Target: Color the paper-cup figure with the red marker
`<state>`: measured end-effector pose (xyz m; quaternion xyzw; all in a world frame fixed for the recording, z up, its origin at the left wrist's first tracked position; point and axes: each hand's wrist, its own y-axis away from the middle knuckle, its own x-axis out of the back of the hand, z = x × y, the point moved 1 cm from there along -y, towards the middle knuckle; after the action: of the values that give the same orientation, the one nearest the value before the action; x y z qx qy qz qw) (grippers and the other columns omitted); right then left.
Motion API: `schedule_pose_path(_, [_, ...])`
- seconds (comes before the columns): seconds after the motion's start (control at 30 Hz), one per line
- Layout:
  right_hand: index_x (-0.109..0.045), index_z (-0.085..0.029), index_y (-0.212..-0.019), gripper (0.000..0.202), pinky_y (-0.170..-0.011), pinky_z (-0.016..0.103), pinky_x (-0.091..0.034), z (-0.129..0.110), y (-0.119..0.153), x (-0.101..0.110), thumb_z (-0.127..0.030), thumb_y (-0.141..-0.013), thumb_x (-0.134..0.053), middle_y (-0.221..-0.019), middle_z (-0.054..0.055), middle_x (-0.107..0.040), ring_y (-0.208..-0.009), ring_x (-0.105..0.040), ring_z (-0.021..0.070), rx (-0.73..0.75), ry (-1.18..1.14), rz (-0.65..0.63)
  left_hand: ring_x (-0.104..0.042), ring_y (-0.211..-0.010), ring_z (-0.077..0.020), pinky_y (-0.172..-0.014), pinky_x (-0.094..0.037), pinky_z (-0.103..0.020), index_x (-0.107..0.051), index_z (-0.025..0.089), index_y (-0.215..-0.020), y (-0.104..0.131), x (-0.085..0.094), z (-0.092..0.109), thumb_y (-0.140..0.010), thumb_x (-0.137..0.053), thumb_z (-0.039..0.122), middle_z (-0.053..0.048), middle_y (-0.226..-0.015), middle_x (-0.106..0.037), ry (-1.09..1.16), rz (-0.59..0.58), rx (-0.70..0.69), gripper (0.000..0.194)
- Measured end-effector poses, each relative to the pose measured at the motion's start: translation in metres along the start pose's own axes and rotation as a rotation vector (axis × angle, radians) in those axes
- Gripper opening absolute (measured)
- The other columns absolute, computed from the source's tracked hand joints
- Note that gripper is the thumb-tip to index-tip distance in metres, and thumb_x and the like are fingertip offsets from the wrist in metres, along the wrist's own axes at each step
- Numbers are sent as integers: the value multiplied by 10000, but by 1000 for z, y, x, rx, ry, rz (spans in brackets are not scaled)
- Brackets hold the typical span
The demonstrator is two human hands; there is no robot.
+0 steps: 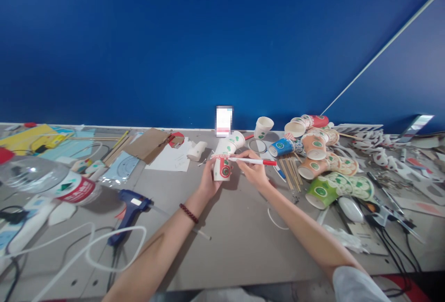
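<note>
Centre frame, left hand [207, 182] grips 1 cup [222, 170], right hand [256, 172] pinches the pen [263, 161]: apparently inking, and steadiness matters here.

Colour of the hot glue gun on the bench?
Dark blue body with a small white label; shows best in the head view.
</note>
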<state>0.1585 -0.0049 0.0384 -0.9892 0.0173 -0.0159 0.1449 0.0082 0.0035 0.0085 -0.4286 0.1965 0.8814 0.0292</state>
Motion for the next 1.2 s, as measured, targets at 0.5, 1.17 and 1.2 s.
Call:
schedule_pose_path(0.5, [-612, -247, -715, 155, -833, 409, -582, 0, 0, 0, -335, -785, -718, -848, 45, -764, -1051, -733, 306, -2, 9, -20, -712, -704, -225, -638, -558, -311, -715, 93, -949, 1, 0, 1, -837, -592, 324, -118, -827, -762, -1, 14, 4, 285])
schedule_pose_path(1.17, [-633, -238, -716, 93, -875, 422, -572, -2, 1, -2, -275, -762, -705, -806, 34, -756, -1094, -722, 316, -15, -12, -30, -714, -701, -222, -636, -569, -318, -704, 75, -969, 1, 0, 1, -862, -561, 320, -118, -837, -765, -2, 52, 8, 303])
schedule_pose_path(1.2, [-635, -238, -730, 101, -861, 419, -576, -1, 1, -2, -294, -770, -710, -840, 43, -764, -1074, -727, 311, -16, -12, -19, -715, -703, -224, -630, -566, -313, -706, 76, -965, 1, -1, 1, -862, -561, 329, -121, -830, -764, -1, 44, 10, 310])
